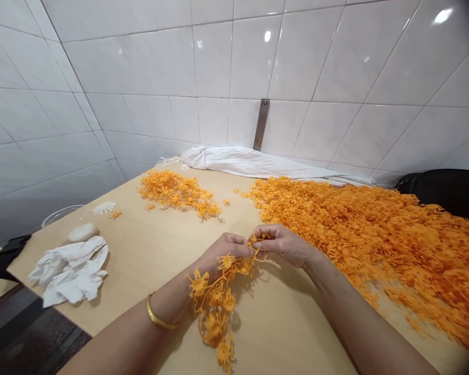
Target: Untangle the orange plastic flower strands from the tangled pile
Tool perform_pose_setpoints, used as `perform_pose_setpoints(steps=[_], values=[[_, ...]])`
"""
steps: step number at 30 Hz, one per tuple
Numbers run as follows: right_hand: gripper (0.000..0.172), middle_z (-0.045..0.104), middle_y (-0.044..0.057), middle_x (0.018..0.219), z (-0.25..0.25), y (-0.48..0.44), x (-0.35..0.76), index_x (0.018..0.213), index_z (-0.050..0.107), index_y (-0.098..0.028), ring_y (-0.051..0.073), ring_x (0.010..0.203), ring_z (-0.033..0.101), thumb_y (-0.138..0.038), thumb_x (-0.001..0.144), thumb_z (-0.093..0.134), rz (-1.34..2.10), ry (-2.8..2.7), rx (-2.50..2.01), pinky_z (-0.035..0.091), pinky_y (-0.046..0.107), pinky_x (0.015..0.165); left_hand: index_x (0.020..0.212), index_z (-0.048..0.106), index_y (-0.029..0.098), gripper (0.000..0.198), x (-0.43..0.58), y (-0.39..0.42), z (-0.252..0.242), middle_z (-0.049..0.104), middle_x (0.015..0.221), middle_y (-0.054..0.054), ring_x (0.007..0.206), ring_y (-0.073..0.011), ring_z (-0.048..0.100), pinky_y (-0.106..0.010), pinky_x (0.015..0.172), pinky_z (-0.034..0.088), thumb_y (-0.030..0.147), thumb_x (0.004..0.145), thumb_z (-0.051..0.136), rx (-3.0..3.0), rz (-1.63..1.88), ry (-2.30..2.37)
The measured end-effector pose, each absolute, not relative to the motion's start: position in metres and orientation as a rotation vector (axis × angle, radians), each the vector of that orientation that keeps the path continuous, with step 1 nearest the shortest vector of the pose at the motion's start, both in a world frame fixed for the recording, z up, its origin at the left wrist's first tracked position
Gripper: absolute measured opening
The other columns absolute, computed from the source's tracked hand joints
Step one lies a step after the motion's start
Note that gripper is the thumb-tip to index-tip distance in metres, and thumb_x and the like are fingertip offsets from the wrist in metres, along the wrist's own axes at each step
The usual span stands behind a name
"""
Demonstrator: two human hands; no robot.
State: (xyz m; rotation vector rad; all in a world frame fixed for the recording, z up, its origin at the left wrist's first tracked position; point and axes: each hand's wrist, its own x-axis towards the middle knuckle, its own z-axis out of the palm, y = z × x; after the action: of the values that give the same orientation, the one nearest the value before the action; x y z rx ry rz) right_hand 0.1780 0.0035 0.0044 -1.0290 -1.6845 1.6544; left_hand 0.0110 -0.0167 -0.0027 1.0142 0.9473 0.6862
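Head view, left to right: a crumpled white cloth (68,271) and a clear plastic bowl (61,214) sit on a pale wooden table (148,260), with a loose orange pile (179,194) beyond them. The left hand (226,250), a gold bangle (160,315) at its wrist, and the right hand (281,245) meet, fingers pinched tightly on a dangling string of orange flower shapes (214,302). A broad orange heap (375,245) spreads just beside the right hand.

Glossy white ceramic wall tiles (219,62). Smooth matt pale wood tabletop (140,260). Matt orange plastic flower strands (214,307).
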Motion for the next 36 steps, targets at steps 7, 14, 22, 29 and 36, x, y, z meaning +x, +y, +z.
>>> perform_pose_setpoints(steps=[7, 14, 22, 29, 36], values=[[0.021, 0.046, -0.003, 0.053, 0.001, 0.002, 0.156, 0.058, 0.052, -0.017, 0.01, 0.051, 0.043, -0.034, 0.068, 0.058, 1.05, -1.797, -1.192, 0.034, 0.023, 0.048, 0.058, 0.059, 0.009, 0.021, 0.01, -0.015, -0.008, 0.047, 0.044, 0.002, 0.04, -0.0053, 0.038, -0.02, 0.043, 0.026, 0.029, 0.058, 0.066, 1.039, 0.749, 0.834], [0.019, 0.04, -0.005, 0.055, 0.02, 0.019, 0.207, 0.068, 0.042, -0.021, 0.007, 0.043, 0.037, -0.037, 0.07, 0.053, 0.7, -1.021, -1.252, 0.034, 0.022, 0.043, 0.067, 0.06, 0.01, 0.026, 0.008, -0.015, -0.006, 0.046, 0.043, 0.003, 0.038, -0.0048, 0.04, -0.018, 0.041, 0.028, 0.034, 0.061, 0.067, 0.944, 0.823, 0.84], [0.033, 0.043, -0.005, 0.051, 0.015, 0.01, 0.192, 0.064, 0.046, -0.018, 0.005, 0.04, 0.039, -0.046, 0.064, 0.062, 1.31, -1.334, -1.213, 0.034, 0.021, 0.042, 0.067, 0.047, 0.015, 0.025, 0.011, -0.005, -0.014, 0.049, 0.05, 0.004, 0.038, -0.0048, 0.043, -0.016, 0.038, 0.028, 0.031, 0.063, 0.065, 0.791, 0.999, 0.767], [0.037, 0.048, -0.005, 0.053, -0.005, 0.001, 0.166, 0.085, 0.052, -0.017, 0.006, 0.043, 0.04, -0.045, 0.063, 0.065, 1.517, -1.593, -1.172, 0.03, 0.019, 0.04, 0.068, 0.045, 0.016, 0.025, 0.01, -0.008, -0.013, 0.052, 0.049, 0.003, 0.04, -0.0071, 0.047, -0.018, 0.041, 0.034, 0.028, 0.062, 0.065, 0.878, 1.011, 0.739], [0.019, 0.043, -0.005, 0.051, 0.001, 0.0, 0.163, 0.079, 0.058, -0.018, 0.007, 0.046, 0.036, -0.035, 0.071, 0.057, 1.356, -1.708, -1.148, 0.028, 0.021, 0.045, 0.062, 0.047, 0.014, 0.019, 0.011, -0.01, -0.01, 0.053, 0.049, 0.001, 0.041, -0.0091, 0.049, -0.021, 0.042, 0.037, 0.021, 0.058, 0.064, 0.889, 0.947, 0.801]])
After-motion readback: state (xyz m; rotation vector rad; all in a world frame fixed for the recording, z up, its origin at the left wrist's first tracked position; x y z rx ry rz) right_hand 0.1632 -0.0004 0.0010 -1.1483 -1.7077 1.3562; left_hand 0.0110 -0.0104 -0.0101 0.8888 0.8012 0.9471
